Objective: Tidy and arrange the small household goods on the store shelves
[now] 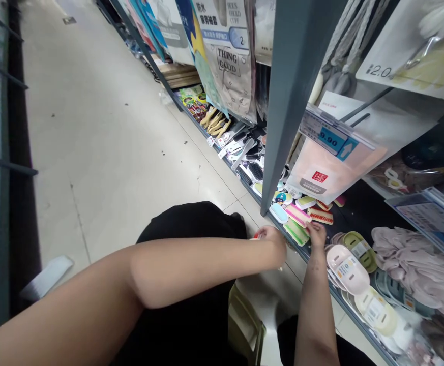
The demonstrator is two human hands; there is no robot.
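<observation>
The left hand (270, 237) is apparently gripping a red item (257, 235), the right hand (317, 234) pinching a pink brush (297, 215). Beyond them, a grey post (288, 96) is flanking a "9.90" label (330, 136).

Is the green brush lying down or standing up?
Lying down: the green brush rests on the shelf, its striped face showing upward, near the right hand.

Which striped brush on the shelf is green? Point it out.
The green brush, at the shelf's front edge near the right hand; its stripes are green, unlike the pink brush and red brushes.
</observation>
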